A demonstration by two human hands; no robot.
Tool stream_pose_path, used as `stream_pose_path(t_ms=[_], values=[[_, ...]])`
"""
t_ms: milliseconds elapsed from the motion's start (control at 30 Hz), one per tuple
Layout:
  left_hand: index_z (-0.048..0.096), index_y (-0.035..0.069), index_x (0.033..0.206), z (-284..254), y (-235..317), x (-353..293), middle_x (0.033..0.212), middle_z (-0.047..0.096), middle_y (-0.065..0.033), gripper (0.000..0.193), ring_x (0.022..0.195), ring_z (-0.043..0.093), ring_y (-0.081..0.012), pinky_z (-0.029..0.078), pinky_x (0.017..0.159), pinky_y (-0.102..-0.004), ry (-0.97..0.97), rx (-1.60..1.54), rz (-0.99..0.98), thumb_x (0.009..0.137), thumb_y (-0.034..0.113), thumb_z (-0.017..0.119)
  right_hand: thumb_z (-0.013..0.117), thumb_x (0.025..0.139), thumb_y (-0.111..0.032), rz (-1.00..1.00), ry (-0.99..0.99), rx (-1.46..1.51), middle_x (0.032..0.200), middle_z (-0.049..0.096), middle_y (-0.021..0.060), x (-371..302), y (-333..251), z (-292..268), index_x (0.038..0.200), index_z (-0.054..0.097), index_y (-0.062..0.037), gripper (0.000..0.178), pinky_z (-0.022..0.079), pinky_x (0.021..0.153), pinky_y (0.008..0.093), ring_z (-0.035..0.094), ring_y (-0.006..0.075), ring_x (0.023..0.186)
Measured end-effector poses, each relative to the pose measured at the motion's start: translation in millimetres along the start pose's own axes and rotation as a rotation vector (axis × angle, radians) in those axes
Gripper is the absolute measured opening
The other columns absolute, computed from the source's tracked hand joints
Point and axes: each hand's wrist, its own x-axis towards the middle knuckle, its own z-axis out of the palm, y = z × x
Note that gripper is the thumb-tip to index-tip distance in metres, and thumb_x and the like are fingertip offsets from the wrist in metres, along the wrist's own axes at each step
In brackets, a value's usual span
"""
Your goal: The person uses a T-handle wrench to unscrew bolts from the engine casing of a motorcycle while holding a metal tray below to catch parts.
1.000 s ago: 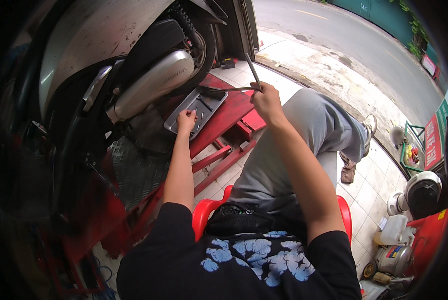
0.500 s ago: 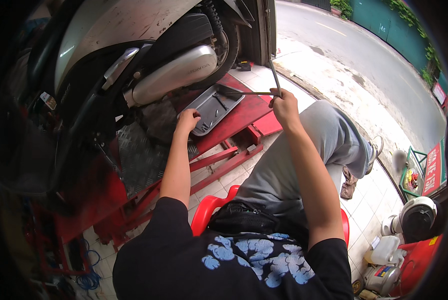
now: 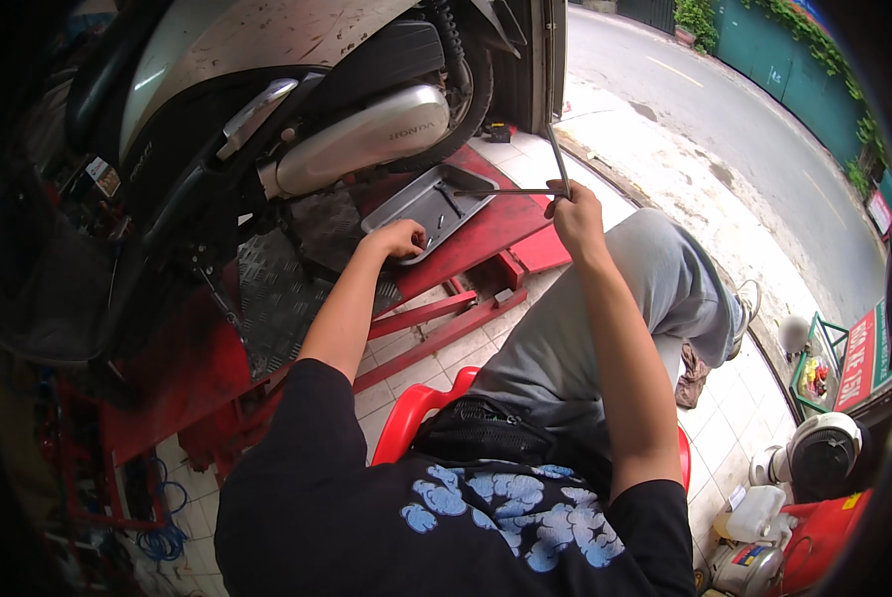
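My left hand (image 3: 401,240) reaches into the near left end of a grey metal tray (image 3: 381,217), its fingers curled down among small bolts (image 3: 440,221). What those fingertips pinch, if anything, is hidden. A dark rod-like tool (image 3: 448,201) lies farther up in the tray. Raised to the right of the tray, my right hand (image 3: 577,217) is closed round a long-armed metal wrench (image 3: 515,191). One thin arm of it points left over the tray; another slants up and away. Its full shape is hard to make out.
A scooter (image 3: 366,129) stands at the left on a red lift platform (image 3: 486,224), with the tray by its rear wheel. Below me is a red chair (image 3: 406,418). A fan (image 3: 826,443) and plastic jugs (image 3: 759,512) stand at right, a road (image 3: 704,99) beyond.
My left hand has moved right and deeper into the tray, over the bolts, with its fingers curling down. My right hand still grips the wrench. The whole view has shifted slightly.
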Motion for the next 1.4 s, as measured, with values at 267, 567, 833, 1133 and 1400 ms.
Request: stream_pose_path(t_ms=[267, 567, 833, 1133, 1400], values=[[0.068, 0.004, 0.092, -7.1, -31.3, -1.6, 0.094, 0.07, -0.0163, 0.021, 0.093, 0.067, -0.0317, 0.052, 0.081, -0.0402, 0.473, -0.027, -0.128, 0.076, 0.014, 0.076, 0.041, 0.082, -0.001, -0.016, -0.008, 0.003, 0.073, 0.067, 0.0149, 2.1, 4.2, 0.7, 0.108, 0.065, 0.0047, 0.036, 0.049, 0.064, 0.0333, 0.063, 0.021, 0.067], [0.071, 0.006, 0.096, -10.6, -32.1, -1.8, 0.099, 0.07, -0.0152, 0.026, 0.095, 0.067, -0.0311, 0.053, 0.083, -0.0396, 0.315, 0.062, -0.216, 0.072, 0.014, 0.077, 0.041, 0.08, -0.001, -0.007, -0.001, -0.003, 0.074, 0.067, 0.0154, 1.4, 4.3, 0.6, 0.108, 0.065, 0.0049, 0.037, 0.05, 0.065, 0.0337, 0.064, 0.0217, 0.068], [0.071, 0.003, 0.092, 4.1, -46.8, 14.6, 0.093, 0.071, -0.0165, 0.024, 0.092, 0.068, -0.0305, 0.053, 0.082, -0.0398, 0.465, 0.146, -0.34, 0.075, 0.019, 0.076, 0.042, 0.08, -0.001, 0.005, -0.015, 0.025, 0.072, 0.066, 0.0151, -1.1, -0.2, 1.3, 0.107, 0.065, 0.005, 0.035, 0.049, 0.065, 0.0335, 0.063, 0.0214, 0.068], [0.072, 0.005, 0.09, 12.7, -22.2, 29.5, 0.092, 0.071, -0.0168, 0.021, 0.09, 0.068, -0.0304, 0.053, 0.081, -0.0381, 0.423, -0.04, -0.133, 0.074, 0.018, 0.076, 0.043, 0.08, -0.001, 0.009, -0.016, -0.004, 0.073, 0.067, 0.0154, 0.9, 0.8, 0.2, 0.105, 0.065, 0.0049, 0.033, 0.05, 0.066, 0.0342, 0.065, 0.0225, 0.069], [0.073, 0.004, 0.089, 4.1, -47.0, 32.2, 0.091, 0.071, -0.0162, 0.019, 0.087, 0.069, -0.0293, 0.053, 0.079, -0.0383, 0.484, 0.115, -0.262, 0.075, 0.016, 0.075, 0.042, 0.086, 0.0, 0.02, -0.039, -0.045, 0.073, 0.065, 0.0098, 1.5, 3.7, 0.1, 0.113, 0.065, 0.0038, 0.035, 0.046, 0.065, 0.0279, 0.059, 0.0147, 0.069]])
